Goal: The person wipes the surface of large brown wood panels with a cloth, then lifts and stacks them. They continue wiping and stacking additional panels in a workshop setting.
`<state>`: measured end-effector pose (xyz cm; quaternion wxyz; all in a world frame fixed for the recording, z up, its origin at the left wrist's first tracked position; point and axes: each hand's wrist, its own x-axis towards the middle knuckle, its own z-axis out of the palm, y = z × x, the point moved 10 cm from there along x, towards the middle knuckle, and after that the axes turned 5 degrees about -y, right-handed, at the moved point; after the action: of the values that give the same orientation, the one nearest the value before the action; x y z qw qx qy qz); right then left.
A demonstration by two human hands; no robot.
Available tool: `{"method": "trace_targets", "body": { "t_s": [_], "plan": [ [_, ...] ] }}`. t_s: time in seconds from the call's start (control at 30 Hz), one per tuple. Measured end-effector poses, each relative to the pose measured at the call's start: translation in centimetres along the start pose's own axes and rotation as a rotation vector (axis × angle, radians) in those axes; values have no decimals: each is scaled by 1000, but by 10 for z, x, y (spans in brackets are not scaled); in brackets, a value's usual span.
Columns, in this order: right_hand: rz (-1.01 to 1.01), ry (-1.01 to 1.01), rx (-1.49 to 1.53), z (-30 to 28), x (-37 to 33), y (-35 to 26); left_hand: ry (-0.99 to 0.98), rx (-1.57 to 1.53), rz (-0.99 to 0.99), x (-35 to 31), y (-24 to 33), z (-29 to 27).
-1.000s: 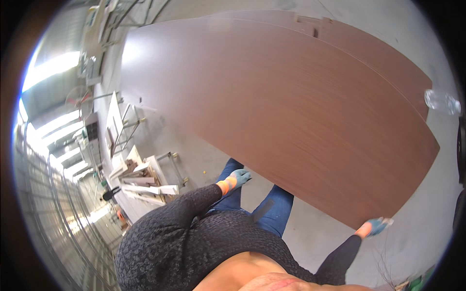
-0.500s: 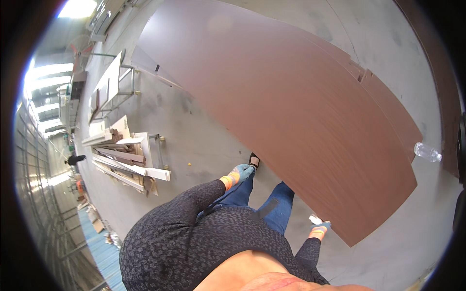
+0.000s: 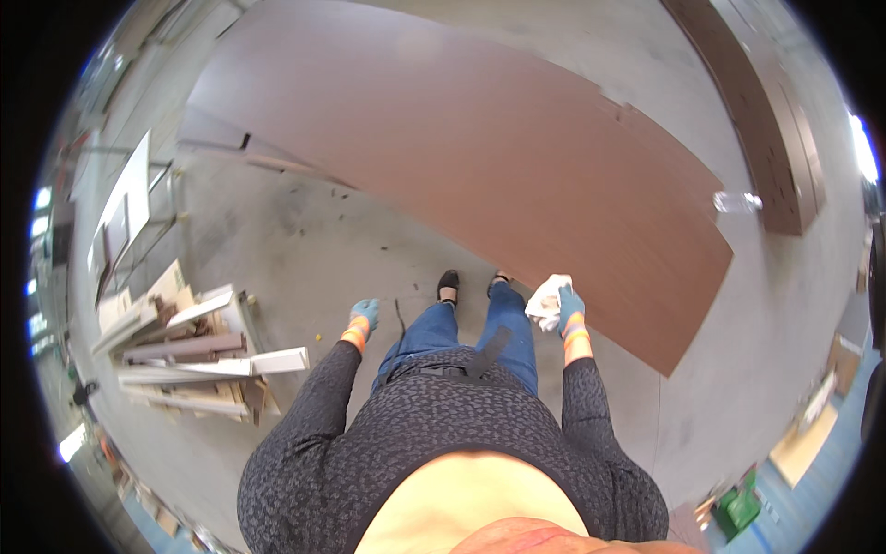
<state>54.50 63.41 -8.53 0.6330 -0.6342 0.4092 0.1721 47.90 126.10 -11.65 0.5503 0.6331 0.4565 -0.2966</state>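
My left hand (image 3: 366, 315), in a blue-grey glove with an orange cuff, hangs beside my left thigh over the bare floor. Its fingers look curled in, and nothing shows in them. A crumpled white cloth (image 3: 546, 303) is gripped in my right hand (image 3: 571, 306), gloved the same way. The right hand is by the near edge of a large brown panel (image 3: 489, 157); whether the cloth touches the panel I cannot tell. The broad panel stretches from the far left to the right, in front of my feet. At its right end is a clear plastic bottle (image 3: 737, 202).
White and brown board offcuts (image 3: 198, 351) are heaped at the left. Behind them stands a metal-framed rack with a white board (image 3: 125, 208). Long brown boards (image 3: 752, 102) lie at the far right. A green bin (image 3: 738, 508) is at the lower right.
My view has turned to the right, and the scene has shifted left. My right hand has come forward with the cloth, and my left hand has moved out from my leg.
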Motion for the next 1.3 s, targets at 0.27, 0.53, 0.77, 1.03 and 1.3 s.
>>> {"method": "trace_targets", "body": {
  "t_s": [0.27,0.53,0.77,1.03,1.3],
  "plan": [
    [-367,152,-280,-11,23,-229,-15,-59,-117,-2,3,-12],
    [-601,426,-630,-134,153,-444,-132,33,-38,2,109,99],
    [-127,575,-1383,-138,261,-482,-20,49,-132,-5,122,129],
    [-726,231,-1502,30,320,-483,174,-247,-275,25,137,149],
    [-617,61,-1399,142,345,-473,117,-817,-250,97,143,159]
  ]
}}
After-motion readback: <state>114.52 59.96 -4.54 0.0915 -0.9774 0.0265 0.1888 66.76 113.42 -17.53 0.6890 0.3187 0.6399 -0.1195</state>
